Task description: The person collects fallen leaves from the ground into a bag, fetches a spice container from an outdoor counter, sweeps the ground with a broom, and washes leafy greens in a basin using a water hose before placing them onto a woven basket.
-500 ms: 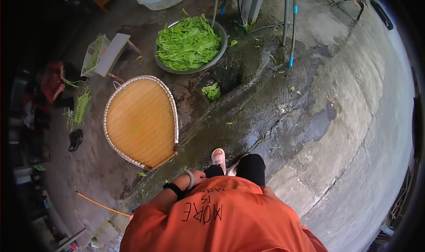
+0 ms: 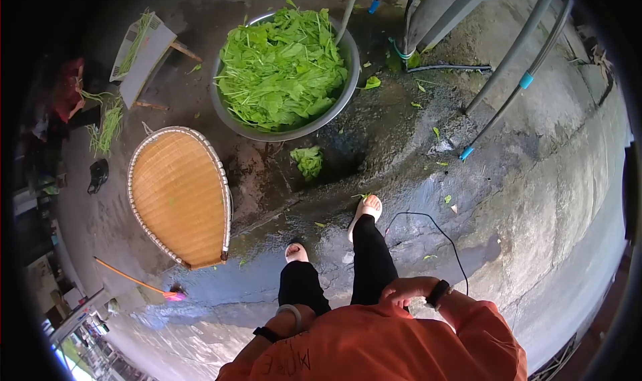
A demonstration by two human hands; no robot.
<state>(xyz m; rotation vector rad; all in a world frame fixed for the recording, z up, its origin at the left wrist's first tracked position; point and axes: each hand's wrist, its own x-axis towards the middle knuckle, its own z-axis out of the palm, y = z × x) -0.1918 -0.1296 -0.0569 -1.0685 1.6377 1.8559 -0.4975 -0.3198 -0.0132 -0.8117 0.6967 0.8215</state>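
Toward the floor's left side: woven tray [image 2: 180,187], narrow end toward the person, orange stick [image 2: 134,276] near it.
Far side, about the middle: metal basin [image 2: 281,137] heaped with leafy greens [image 2: 284,70].
Left hand [image 2: 305,313]: mostly hidden at the orange shirt [image 2: 374,337]; I can't tell its grip.
Nearer than the basin: small leafy clump [image 2: 307,162].
Right hand [image 2: 406,290]: fingers bent against the shirt; can't tell whether they pinch cloth.
Toward the right: blue-banded hose [image 2: 498,117].

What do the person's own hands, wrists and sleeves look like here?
The left wrist has a pale, rounded bangle and a black band farther up. The right hand is ungloved, with another black band at its wrist. The right sleeve is plain orange-red.
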